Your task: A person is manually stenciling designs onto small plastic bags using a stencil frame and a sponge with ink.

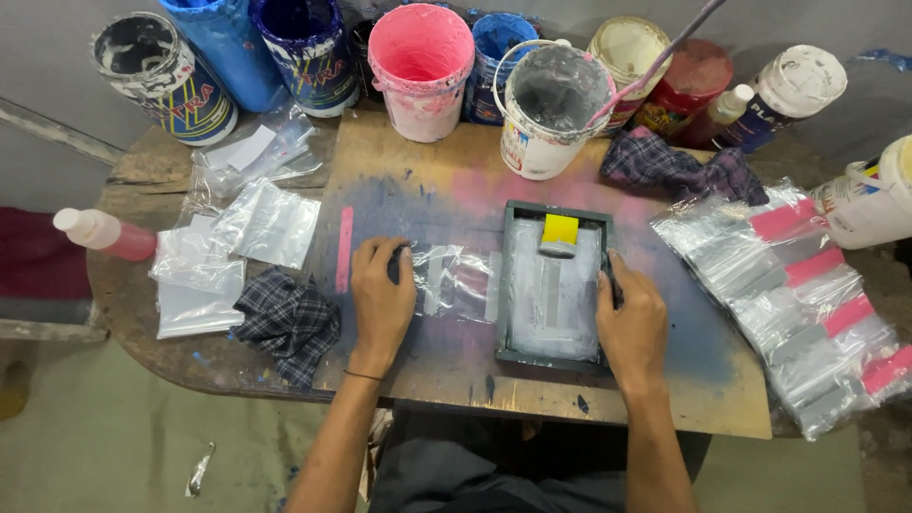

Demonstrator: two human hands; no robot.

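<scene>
- Where the stained wooden board lies on the round desk, the small dark-framed printing screen sits flat near its middle, with a yellow-handled squeegee resting at the far end of the mesh.
- The right hand is curled against the right rail of the frame, thumb on top and fingers down the outer side, gripping or pressing it.
- The left hand lies fingers-down on the left end of a clear plastic zip bag, which lies flat on the board and runs under the frame's left edge.
- The frame looks stiff and light; its rails are the sound places to hold, since the stretched mesh is likely to give or smear under a finger.
- The bag looks thin, limp and slick, so it probably slides easily and is best pinned flat at a corner or pinched by an edge.
- A row of clear bags with pink printed strips lies overlapping at the right, well apart from the left hand.
- More plain clear bags and a dark checked cloth lie to the left.
- Paint tubs, among them a pink-smeared bucket and a white pail, stand along the far edge.
</scene>
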